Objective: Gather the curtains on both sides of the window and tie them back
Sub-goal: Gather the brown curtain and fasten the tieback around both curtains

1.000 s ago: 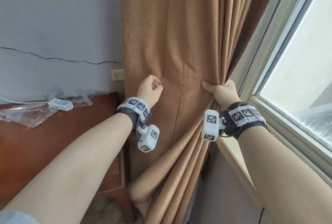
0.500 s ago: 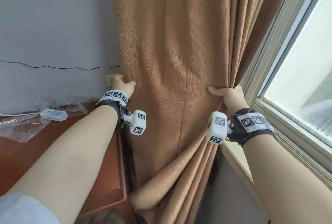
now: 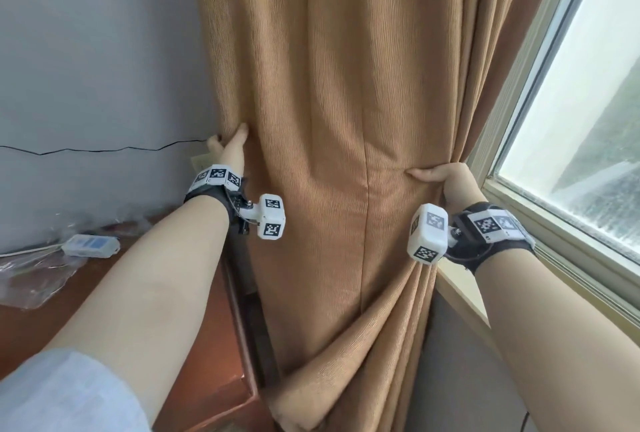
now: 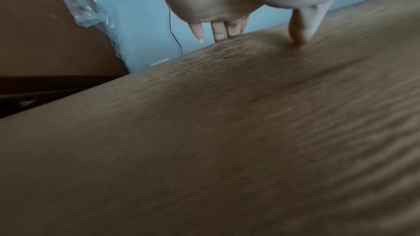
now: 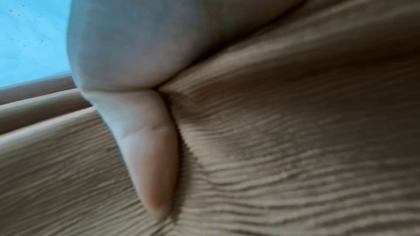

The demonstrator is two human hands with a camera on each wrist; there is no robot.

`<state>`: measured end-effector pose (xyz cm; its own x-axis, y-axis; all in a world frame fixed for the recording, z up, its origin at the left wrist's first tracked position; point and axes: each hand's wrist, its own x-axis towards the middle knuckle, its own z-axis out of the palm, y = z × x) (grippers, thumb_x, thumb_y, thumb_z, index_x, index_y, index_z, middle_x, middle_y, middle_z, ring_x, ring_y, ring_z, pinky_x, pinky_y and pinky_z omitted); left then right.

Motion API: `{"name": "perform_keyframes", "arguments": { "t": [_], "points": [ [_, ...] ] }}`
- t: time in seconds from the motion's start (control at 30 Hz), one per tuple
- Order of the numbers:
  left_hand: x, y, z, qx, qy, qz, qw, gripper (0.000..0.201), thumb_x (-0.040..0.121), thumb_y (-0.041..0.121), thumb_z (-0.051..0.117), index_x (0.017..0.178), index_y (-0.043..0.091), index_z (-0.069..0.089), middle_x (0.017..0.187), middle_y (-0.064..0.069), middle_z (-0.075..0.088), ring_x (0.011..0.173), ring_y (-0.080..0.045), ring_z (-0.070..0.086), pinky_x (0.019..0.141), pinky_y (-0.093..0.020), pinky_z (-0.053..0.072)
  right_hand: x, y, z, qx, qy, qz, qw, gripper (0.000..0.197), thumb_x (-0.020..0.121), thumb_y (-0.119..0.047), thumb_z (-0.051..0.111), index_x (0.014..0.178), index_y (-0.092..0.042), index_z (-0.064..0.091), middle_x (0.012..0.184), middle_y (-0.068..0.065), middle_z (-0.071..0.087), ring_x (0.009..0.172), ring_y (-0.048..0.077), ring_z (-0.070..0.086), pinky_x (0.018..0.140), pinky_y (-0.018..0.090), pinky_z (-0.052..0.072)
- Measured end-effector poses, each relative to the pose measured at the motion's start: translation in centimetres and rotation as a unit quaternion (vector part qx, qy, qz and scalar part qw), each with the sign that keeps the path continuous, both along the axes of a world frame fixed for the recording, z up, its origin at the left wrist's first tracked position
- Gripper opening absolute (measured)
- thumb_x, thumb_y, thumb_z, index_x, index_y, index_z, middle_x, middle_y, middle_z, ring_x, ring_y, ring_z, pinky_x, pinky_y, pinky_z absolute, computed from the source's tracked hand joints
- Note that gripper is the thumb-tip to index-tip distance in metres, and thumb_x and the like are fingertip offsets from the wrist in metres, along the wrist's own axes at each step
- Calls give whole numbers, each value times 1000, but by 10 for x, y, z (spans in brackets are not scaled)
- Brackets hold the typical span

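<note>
A tan ribbed curtain hangs in the middle of the head view, its lower part drawn toward the right. My left hand holds its left edge by the wall, with the thumb pressing on the front and the fingers reaching behind the edge. My right hand grips the gathered folds at the right edge beside the window frame. Its thumb lies across the front of the fabric, and its other fingers are hidden behind the folds.
A reddish wooden table stands at the left, close against the curtain, with a crumpled plastic bag and a white device on it. A wall socket and a thin black cable are near my left hand. The window and sill are at the right.
My left hand has left the curtain's front, moved left to its edge by the wall and taken hold there. My right hand has kept its grip on the gathered folds.
</note>
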<state>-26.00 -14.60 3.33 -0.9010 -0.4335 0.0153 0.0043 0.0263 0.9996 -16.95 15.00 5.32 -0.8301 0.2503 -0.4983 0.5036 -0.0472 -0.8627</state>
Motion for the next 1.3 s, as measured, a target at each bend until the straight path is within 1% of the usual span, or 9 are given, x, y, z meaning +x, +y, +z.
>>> {"name": "perform_keyframes", "arguments": {
  "t": [0.03, 0.1, 0.27, 0.37, 0.7, 0.83, 0.97, 1.13, 1.3],
  "points": [
    [2, -2, -3, -28, -8, -5, 1000, 73, 88, 44, 59, 143, 8, 28, 141, -8, 43, 126, -24, 44, 101, -31, 31, -1, 1, 1, 25, -34, -29, 999, 101, 66, -31, 81, 141, 3, 23, 143, 20, 36, 132, 34, 37, 107, 45, 35],
    [7, -5, -7, -84, -28, -5, 996, 66, 85, 47, 61, 135, 8, 40, 131, -7, 51, 116, -25, 52, 98, -31, 38, -1, 1, 4, 44, 35, -100, 993, 93, 74, -24, 77, 142, 3, 20, 142, 19, 37, 128, 34, 41, 103, 48, 36],
    [22, -9, -15, -148, -20, 1, 989, 36, 88, 44, 58, 86, 9, 52, 95, -8, 61, 93, -27, 60, 89, -40, 49, 20, -12, -10, 45, 210, -159, 964, 68, 71, -6, 79, 129, -2, 44, 89, -2, 54, 101, 24, 53, 91, 41, 45],
    [30, -12, -19, -147, 5, -8, 989, 36, 89, 40, 58, 96, 5, 57, 98, -8, 63, 91, -27, 61, 87, -40, 51, 21, -26, -9, 40, 269, -164, 948, 55, 71, -4, 77, 121, -8, 52, 89, -3, 58, 99, 25, 57, 92, 40, 48],
    [83, 2, -20, -218, 64, -29, 973, 34, 90, 34, 59, 67, 12, 50, 64, 1, 55, 65, -19, 52, 62, -27, 39, 19, -74, -31, 226, 322, -135, 910, 34, 84, -28, 61, 114, -19, 48, 92, -7, 52, 84, 17, 50, 80, 26, 39],
    [102, 19, -30, -280, 118, -67, 950, 37, 91, 34, 58, 78, -1, 64, 77, -16, 68, 78, -32, 63, 71, -34, 50, 18, -94, -32, 250, 314, -121, 908, 33, 85, -29, 59, 113, -17, 46, 86, -8, 49, 81, 19, 48, 79, 27, 39],
    [114, 36, -28, -309, 123, -113, 936, 44, 92, 39, 55, 73, 0, 60, 72, -16, 65, 75, -34, 62, 69, -38, 51, 18, -103, -31, 256, 315, -101, 908, 35, 85, -26, 59, 114, -13, 45, 89, -4, 48, 81, 19, 46, 79, 28, 40],
    [128, 57, -22, -397, 115, -185, 892, 42, 96, 34, 48, 60, 17, 37, 60, 1, 44, 65, -27, 51, 61, -28, 32, 19, -98, -33, 210, 344, -79, 912, 35, 83, -24, 63, 115, -15, 54, 96, -4, 56, 89, 18, 54, 83, 28, 43],
    [135, 85, -21, -454, 187, -229, 840, 28, 96, 23, 47, 83, 1, 57, 83, -19, 62, 80, -38, 58, 68, -39, 41, 24, -90, -33, 162, 368, -41, 915, 34, 84, -21, 64, 117, -15, 59, 106, -2, 64, 100, 14, 59, 87, 26, 44]
  ]
}}
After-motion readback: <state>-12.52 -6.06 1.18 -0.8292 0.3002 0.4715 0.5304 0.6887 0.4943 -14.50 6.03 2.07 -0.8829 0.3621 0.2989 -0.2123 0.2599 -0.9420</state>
